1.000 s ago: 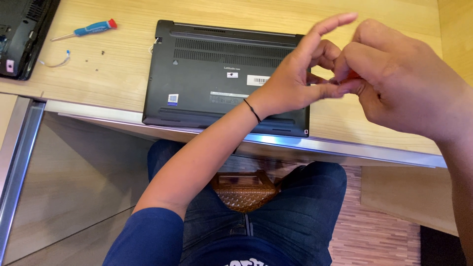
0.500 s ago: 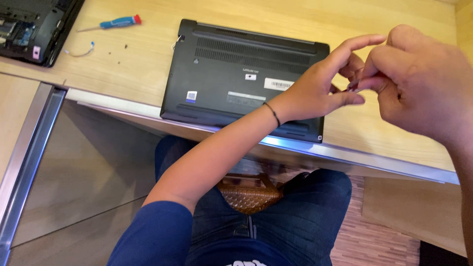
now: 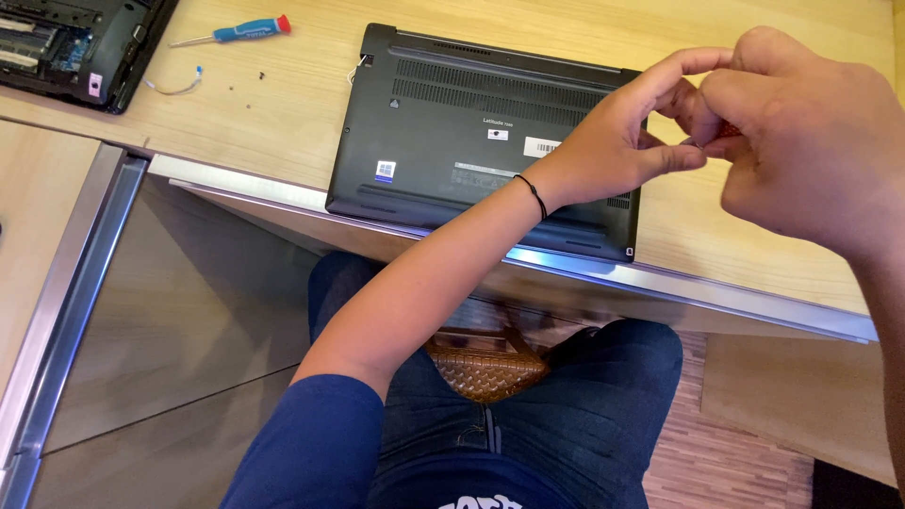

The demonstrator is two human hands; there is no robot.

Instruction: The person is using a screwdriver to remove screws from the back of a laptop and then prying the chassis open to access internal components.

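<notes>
Both hands have drifted a little lower and rightward against the desk since the earlier frames, while the view has swung so the black laptop sits more central.

Head view: the left hand [image 3: 613, 141] and right hand [image 3: 801, 141] meet fingertip to fingertip above the laptop's right edge. Between them a small reddish object [image 3: 724, 130] is pinched; most of it is hidden, so what it is cannot be told. Both pinches are closed tight on it. It looks tiny, light and easy to drop, so a fingertip pinch suits it. Below the grip lies the upturned laptop [image 3: 471, 123]; far left of it, a blue-handled screwdriver [image 3: 245, 30] and an opened laptop [image 3: 66, 42].
</notes>
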